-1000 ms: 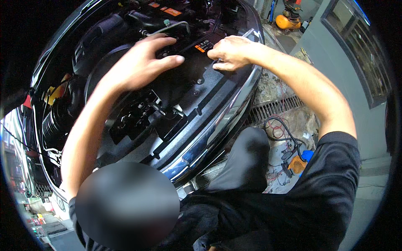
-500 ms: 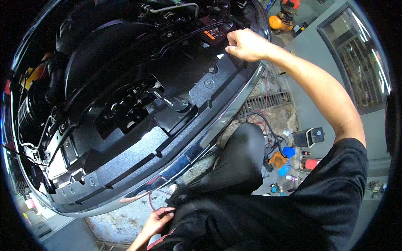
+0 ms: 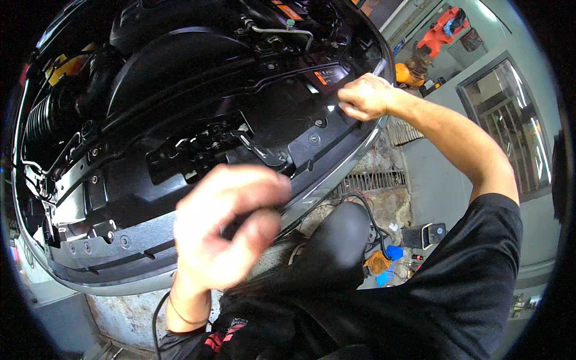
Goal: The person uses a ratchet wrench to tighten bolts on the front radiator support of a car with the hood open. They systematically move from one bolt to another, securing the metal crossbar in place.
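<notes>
Rising in front of the engine bay, my left hand [image 3: 225,225] is blurred by motion. Its fingers curl toward the thumb, with a dark gap between them; whether anything small is in there I cannot make out. My right hand [image 3: 365,96] is closed in a fist at the right front corner of the bay, over the black front cover panel [image 3: 240,153]. What it holds, if anything, is hidden. Between the hands lies the metal hood latch [image 3: 261,150] set in the panel.
A black ribbed intake hose [image 3: 45,123] is at the far left. My knee [image 3: 339,240] is beside the bumper. On the floor to the right lie a black box with a handle [image 3: 423,236], an orange-brown cloth-like item [image 3: 377,262] and blue pieces. A floor grate [image 3: 372,181] and windowed wall stand beyond.
My left hand has come up from my waist to in front of the bumper. The view has shifted, and my right hand remains closed at the bay's right corner.
</notes>
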The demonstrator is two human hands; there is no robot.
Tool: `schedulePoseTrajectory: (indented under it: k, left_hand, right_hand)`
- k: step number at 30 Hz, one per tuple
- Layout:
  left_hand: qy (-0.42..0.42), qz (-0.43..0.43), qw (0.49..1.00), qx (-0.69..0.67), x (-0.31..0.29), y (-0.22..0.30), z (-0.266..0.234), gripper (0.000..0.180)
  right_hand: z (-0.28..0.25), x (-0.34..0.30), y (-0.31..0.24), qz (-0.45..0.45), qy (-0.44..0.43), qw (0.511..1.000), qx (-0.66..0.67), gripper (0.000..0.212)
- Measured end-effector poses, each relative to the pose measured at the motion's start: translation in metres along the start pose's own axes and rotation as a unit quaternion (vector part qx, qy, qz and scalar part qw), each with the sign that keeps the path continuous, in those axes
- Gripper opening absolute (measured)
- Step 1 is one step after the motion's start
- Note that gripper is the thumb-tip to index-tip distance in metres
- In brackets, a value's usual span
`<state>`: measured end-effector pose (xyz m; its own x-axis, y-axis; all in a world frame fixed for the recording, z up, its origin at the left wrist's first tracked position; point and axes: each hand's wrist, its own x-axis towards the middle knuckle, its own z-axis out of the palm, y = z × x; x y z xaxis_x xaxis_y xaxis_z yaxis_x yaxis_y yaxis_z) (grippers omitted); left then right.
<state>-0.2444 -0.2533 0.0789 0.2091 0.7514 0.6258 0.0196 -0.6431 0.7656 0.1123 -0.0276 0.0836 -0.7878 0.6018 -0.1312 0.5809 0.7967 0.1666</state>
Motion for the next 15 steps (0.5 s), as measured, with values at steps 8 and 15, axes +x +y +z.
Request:
schedulePoseTrajectory:
  k: [8, 15]
  left_hand:
    - [0.05, 0.063, 0.991, -0.104, 0.029, 0.01, 0.057, 0.02]
    - [-0.114, 0.006, 0.986, -0.117, -0.081, -0.054, 0.232, 0.019]
  right_hand:
    - [-0.001, 0.011, -0.033, 0.254, 0.033, 0.966, 0.033, 0.029]
    - [-0.042, -0.006, 0.015, 0.212, 0.141, 0.963, 0.085, 0.03]
